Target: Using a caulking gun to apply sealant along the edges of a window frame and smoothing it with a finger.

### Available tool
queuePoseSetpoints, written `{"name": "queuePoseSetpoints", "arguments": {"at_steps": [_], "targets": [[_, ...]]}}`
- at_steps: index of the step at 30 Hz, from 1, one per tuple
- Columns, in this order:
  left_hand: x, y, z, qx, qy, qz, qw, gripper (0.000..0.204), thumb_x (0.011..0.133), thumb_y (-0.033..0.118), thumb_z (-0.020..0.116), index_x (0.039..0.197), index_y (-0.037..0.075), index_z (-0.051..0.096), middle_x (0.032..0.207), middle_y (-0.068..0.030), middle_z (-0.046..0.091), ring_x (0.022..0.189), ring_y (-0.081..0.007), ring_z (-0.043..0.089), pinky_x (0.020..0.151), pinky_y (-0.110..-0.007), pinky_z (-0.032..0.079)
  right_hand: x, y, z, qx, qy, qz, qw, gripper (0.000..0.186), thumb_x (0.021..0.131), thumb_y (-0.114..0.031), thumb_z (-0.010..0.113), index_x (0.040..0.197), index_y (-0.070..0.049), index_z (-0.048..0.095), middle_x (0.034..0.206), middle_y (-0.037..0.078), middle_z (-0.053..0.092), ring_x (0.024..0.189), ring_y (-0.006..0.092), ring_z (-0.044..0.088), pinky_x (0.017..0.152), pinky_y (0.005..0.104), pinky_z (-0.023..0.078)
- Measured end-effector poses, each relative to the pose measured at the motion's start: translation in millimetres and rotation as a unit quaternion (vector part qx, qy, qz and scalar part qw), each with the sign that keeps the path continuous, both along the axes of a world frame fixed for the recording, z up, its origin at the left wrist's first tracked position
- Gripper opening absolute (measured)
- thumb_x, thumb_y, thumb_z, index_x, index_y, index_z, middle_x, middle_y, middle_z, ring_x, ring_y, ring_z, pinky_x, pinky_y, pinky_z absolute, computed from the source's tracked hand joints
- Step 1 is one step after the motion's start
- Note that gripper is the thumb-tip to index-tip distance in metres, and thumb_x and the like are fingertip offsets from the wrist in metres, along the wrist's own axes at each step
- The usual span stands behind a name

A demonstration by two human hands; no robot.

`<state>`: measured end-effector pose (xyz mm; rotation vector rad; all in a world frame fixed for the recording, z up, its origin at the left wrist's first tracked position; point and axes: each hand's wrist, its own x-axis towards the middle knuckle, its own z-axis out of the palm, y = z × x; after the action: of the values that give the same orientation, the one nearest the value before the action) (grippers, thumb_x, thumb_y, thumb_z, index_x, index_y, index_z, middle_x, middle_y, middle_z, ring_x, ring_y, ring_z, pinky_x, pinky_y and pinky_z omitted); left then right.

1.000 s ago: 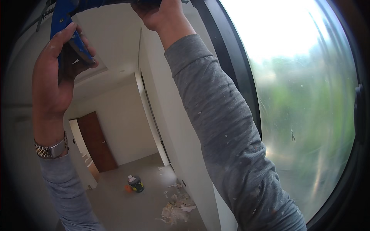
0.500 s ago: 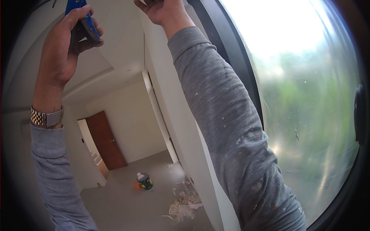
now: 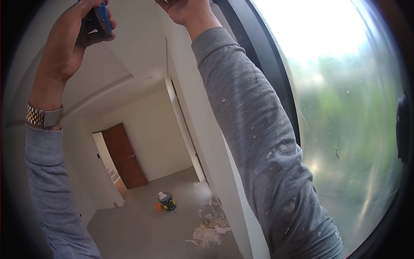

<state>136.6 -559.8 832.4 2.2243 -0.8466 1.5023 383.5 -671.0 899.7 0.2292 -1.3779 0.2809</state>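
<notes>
Raised at the upper left, my left hand is closed around a blue tool with a dark underside, its top cut off by the frame edge. A metal watch sits on that wrist. My right hand is also raised, at the top centre beside the dark window frame, its fingers curled; what they hold or touch is hidden beyond the edge. Its grey sleeve, flecked with white, runs down across the view.
Bright window glass fills the right. Below, the grey floor holds a dark bucket, an orange item and crumpled pale scraps along the white wall. A brown door stands in the far wall beside a doorway.
Both hands have shifted higher in the view, the right also slightly rightward. More of the blue tool is now out of frame. The room appears shifted rightward as the view moved.
</notes>
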Motion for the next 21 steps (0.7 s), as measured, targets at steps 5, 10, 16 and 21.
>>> {"name": "queuePoseSetpoints", "arguments": {"at_steps": [5, 10, 16, 21], "targets": [[-0.5, -16.5, 6.0, 0.01, 0.009, 0.036, 0.999, 0.038, 0.097, 0.04, 0.06, 0.113, 0.006, 0.061, 0.093, -0.0042, 0.064, 0.084, -0.0148, 0.065, 0.078, -0.034, 0.055, -7.9, -20.1, -8.1, 0.011, 0.031, -0.001, 0.999, 0.043, 0.101, -0.051, 0.046, 0.113, -0.011, 0.053, 0.097, 0.009, 0.062, 0.086, 0.0248, 0.063, 0.09, 0.0569, 0.054], [2.8, -27.4, 3.5, 0.009, -0.004, 0.022, 1.0, 0.036, 0.096, 0.04, 0.062, 0.111, 0.008, 0.061, 0.093, -0.0028, 0.063, 0.083, -0.0133, 0.063, 0.077, -0.032, 0.055, 5.9, -21.9, -2.2, 0.018, -0.017, 0.012, 1.0, 0.045, 0.1, -0.052, 0.046, 0.113, -0.01, 0.053, 0.093, 0.01, 0.061, 0.083, 0.0248, 0.063, 0.09, 0.0566, 0.054], [20.3, -55.0, -44.3, -0.001, -0.114, -0.004, 0.993, 0.023, 0.095, 0.027, 0.056, 0.097, 0.004, 0.06, 0.078, -0.0082, 0.064, 0.067, -0.0219, 0.065, 0.064, -0.039, 0.057, 4.0, -13.7, -12.9, 0.018, 0.009, 0.009, 1.0, 0.045, 0.101, -0.052, 0.046, 0.113, -0.01, 0.053, 0.089, 0.01, 0.061, 0.079, 0.0247, 0.062, 0.09, 0.0566, 0.054], [14.9, -33.3, -46.6, -0.009, -0.111, 0.001, 0.994, 0.018, 0.095, 0.024, 0.055, 0.094, 0.006, 0.06, 0.078, -0.0078, 0.064, 0.066, -0.0214, 0.065, 0.063, -0.039, 0.055, 0.6, 11.1, -19.4, 0.016, 0.005, 0.02, 1.0, 0.043, 0.1, -0.052, 0.047, 0.112, -0.011, 0.054, 0.089, 0.009, 0.062, 0.079, 0.0247, 0.062, 0.089, 0.0566, 0.054]]}}
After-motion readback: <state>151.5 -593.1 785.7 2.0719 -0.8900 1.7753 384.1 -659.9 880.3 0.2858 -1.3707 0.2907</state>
